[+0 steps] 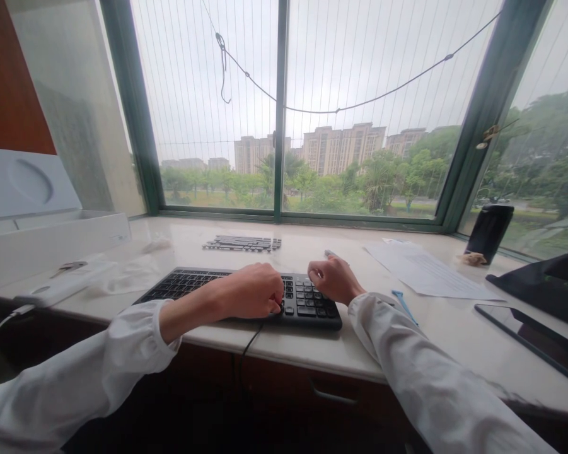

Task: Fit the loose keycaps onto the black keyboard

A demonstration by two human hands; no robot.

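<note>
my left hand [258,289] curls down over the black keyboard [312,304] near the counter's [288,345] front edge; i can't tell whether it pinches anything. my right hand [335,277] is loosely fisted by the keyboard's right end, its grip unclear too. loose keycaps [244,243] lie in rows beyond.

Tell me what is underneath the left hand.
Under the left hand is the black keyboard: number-pad keys show right of the hand, other keys left of it. Keys directly beneath, and anything the hand may hold, are covered.
</note>
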